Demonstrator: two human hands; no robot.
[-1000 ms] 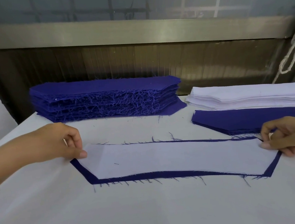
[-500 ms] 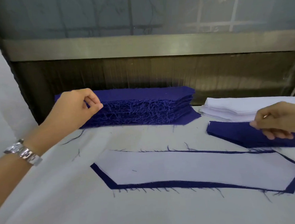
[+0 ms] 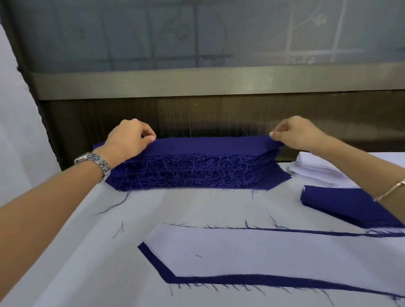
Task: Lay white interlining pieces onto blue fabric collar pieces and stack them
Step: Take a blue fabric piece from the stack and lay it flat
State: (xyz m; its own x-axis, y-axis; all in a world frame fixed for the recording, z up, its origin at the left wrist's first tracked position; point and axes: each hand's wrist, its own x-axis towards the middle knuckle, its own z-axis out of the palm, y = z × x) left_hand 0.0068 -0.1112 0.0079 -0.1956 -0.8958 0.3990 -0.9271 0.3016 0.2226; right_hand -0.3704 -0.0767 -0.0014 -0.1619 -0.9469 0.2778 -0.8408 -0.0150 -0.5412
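Head view: blue stack (image 3: pixel 198 171) at far side of tabletop (image 3: pixel 85 286), upper ctr of frame.
L hand (image 3: pixel 127 141): pinches top blue piece (image 3: pixel 208 144) at stack's left end.
R hand (image 3: pixel 297 132): pinches its right end.
Interlining (image 3: pixel 266 250): lies on blue collar piece (image 3: pixel 232 279), lower ctr.
White stack (image 3: pixel 320 170): right edge, behind small blue pile (image 3: pixel 348 204).

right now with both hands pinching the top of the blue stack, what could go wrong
The frayed threads along the blue stack tangle, so lifting the top blue piece pinched by the left hand and right hand may drag a second piece along. Carrying it forward could brush the white interlining off its blue collar piece.
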